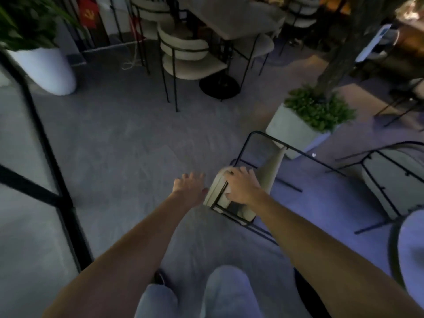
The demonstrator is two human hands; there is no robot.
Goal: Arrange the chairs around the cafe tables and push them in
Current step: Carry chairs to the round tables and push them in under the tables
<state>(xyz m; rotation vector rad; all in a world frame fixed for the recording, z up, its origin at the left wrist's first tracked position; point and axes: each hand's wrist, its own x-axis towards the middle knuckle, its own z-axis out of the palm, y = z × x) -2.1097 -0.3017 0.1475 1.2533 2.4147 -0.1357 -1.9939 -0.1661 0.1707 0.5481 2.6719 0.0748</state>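
A cream padded chair with a thin black frame (270,171) lies tipped on the grey floor just ahead of me. My right hand (241,187) is closed over the top of its backrest. My left hand (190,187) hovers just left of that backrest with the fingers spread, holding nothing. A second cream chair (390,180) lies on its side at the right. Farther back stands a cafe table (231,21) on a round black base, with a chair (190,53) pushed under its near side and other chairs around it.
A square white planter with a green bush and a tree trunk (296,129) stands just beyond the tipped chair. A tall white plant pot (48,70) sits at the far left. A black-framed glass partition (46,157) runs along the left. A round tabletop edge (410,253) shows at the lower right.
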